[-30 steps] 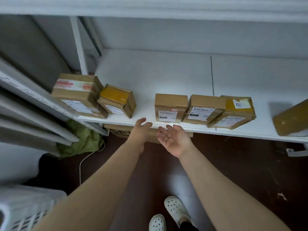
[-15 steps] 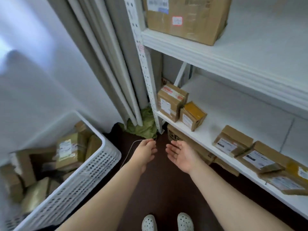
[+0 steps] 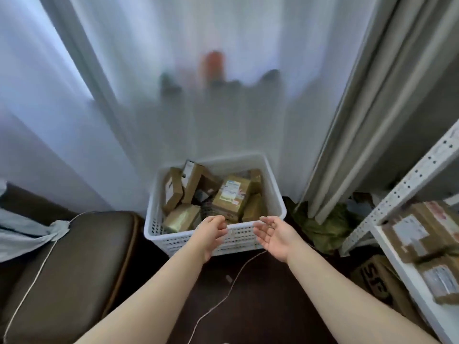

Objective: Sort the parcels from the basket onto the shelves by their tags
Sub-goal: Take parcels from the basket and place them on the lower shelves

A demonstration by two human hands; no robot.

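A white perforated basket stands on the dark floor ahead of me, holding several brown cardboard parcels. The largest labelled parcel lies near its middle right. My left hand hovers at the basket's near rim with relaxed, slightly curled fingers and holds nothing. My right hand is beside it, palm turned up and fingers spread, also empty. At the right edge is the white shelf with sorted parcels on it.
A brown leather seat with a pale cloth sits at left. White sheer curtains hang behind the basket, grey drapes at right. A white cord trails across the floor. A green cloth and a printed box lie under the shelf.
My view has swung left from the shelf to the basket, which now lies straight ahead. Both empty hands moved with it and now reach over the basket's near rim.
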